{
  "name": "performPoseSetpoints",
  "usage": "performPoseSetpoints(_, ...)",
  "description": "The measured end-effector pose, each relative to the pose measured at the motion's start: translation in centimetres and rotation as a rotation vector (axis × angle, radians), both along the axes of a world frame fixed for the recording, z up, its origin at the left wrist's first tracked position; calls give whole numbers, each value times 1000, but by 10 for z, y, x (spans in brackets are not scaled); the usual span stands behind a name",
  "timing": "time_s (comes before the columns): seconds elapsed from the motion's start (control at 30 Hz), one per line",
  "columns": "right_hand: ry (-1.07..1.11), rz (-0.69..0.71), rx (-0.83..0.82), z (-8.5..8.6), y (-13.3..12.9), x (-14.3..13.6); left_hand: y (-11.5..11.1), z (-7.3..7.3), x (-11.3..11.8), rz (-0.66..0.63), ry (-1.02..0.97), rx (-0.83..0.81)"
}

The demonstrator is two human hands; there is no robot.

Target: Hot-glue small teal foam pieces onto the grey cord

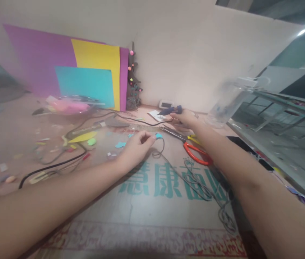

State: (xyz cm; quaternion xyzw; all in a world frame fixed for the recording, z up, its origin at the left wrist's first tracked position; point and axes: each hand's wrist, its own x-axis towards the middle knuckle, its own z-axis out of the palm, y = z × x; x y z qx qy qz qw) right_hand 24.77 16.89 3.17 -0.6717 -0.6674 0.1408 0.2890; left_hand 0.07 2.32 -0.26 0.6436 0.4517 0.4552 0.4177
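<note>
My left hand (140, 144) is closed in a pinch on a small blue foam piece (158, 136). From that piece a thin grey cord (164, 145) loops down and runs in tangles to the lower right. My right hand (184, 118) is closed on a dark blue glue gun (170, 110), its nozzle pointing left above a small white card (156, 115). Beneath my right forearm lie scissors with orange-red handles (195, 155), and a yellow-handled tool (194, 139) is beside them. Blue foam cutouts (120, 144) lie left of my left hand.
Purple (39, 61), yellow (95, 52) and blue (87, 84) sheets lean on the back wall, beside a decorated twig (132, 79). A black cable (58, 163) crosses the left side among scraps. A clear plastic container (222, 106) stands at right; a dark phone-like object (240, 144) lies near the edge.
</note>
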Motion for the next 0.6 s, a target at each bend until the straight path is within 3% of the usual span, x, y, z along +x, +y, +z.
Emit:
performPoseSetpoints(0.17,-72,13,-5,-4,4,7,-1,1,0,-6,-5,5)
performPoseSetpoints(0.3,-121,-43,44,0,-11,22,-2,2,1,-7,-9,17)
performPoseSetpoints(0.43,-116,-113,228,12,-56,16,-1,1,0,0,8,27)
performPoseSetpoints(0.5,72,-39,370,17,-88,-1,-1,0,0,0,10,48)
performPoseSetpoints(0.6,460,242,144,20,-131,-35,0,-1,0,-1,-2,84)
